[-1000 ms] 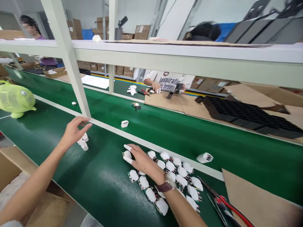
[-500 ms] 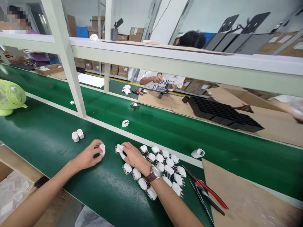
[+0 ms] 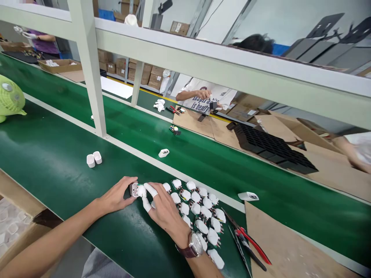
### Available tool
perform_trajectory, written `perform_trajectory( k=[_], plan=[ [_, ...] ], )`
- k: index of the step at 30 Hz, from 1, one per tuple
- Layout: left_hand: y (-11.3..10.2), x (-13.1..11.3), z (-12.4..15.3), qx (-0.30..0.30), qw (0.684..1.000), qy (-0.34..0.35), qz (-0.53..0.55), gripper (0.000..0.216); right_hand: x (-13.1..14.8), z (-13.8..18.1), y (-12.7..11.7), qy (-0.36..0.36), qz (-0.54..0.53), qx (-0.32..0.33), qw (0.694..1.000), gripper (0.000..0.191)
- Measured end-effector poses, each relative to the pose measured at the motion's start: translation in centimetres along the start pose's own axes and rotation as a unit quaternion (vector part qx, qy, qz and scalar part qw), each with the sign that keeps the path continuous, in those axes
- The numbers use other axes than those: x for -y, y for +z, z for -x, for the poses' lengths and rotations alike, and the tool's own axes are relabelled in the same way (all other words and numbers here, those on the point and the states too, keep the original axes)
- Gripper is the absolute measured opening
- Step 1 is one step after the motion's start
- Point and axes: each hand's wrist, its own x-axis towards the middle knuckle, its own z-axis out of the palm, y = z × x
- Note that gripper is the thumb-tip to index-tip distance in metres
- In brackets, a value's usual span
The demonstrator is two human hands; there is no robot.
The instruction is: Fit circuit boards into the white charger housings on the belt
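My left hand [image 3: 118, 196] grips a small white plastic housing [image 3: 134, 189] between thumb and fingers, its open end turned to the right. In my right hand [image 3: 165, 210], with white covers on the thumb and a finger, is a white-capped circuit board [image 3: 141, 190], pinched at the mouth of the housing. How far the board is inside cannot be made out. Rows of similar white-capped boards [image 3: 196, 197] lie on the green bench beside and partly behind my right hand. Two more white housings [image 3: 94, 158] stand together to the left.
Red-handled pliers [image 3: 252, 245] and tweezers [image 3: 239, 247] lie at the right beside a cardboard sheet [image 3: 292, 243]. White units [image 3: 164, 153] sit on the green belt. A frame post [image 3: 89, 73] rises ahead. Across the belt are a co-worker's hands [image 3: 204, 94] and a black tray [image 3: 272, 148].
My right hand has lifted a white-capped board from the bench and brought it left to the housing. The left hand has moved right with the housing, and the two now meet. The camera view has shifted.
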Motion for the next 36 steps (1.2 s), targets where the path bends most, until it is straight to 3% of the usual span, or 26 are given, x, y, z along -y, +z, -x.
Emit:
perform_trajectory(
  k=[4,7,11,19,26,36],
  plan=[
    [-0.3,0.3,0.0,-0.010,0.998,-0.027,-0.050,0.074,0.1,0.0,-0.5,0.011,-0.010,-0.019,1.000,0.038],
    [-1.0,-0.1,-0.6,0.015,0.998,-0.042,-0.044,0.080,0.2,0.1,-0.8,0.029,-0.016,-0.026,0.999,0.036],
    [-1.0,-0.4,-1.3,0.071,0.997,-0.030,-0.008,0.046,0.5,0.3,-0.5,0.035,-0.023,-0.035,0.999,0.038],
    [0.5,-0.1,-0.8,-0.044,0.991,0.039,-0.123,0.040,1.7,1.4,0.6,0.027,-0.047,-0.033,0.998,0.050],
    [0.6,-0.2,-0.8,-0.028,0.987,0.053,-0.151,0.042,1.4,1.7,1.8,-0.014,-0.035,-0.007,0.999,0.057],
    [1.0,-0.1,-0.7,-0.037,0.985,0.060,-0.160,0.033,1.5,1.2,1.7,-0.029,0.022,0.052,0.998,0.036]
  ],
)
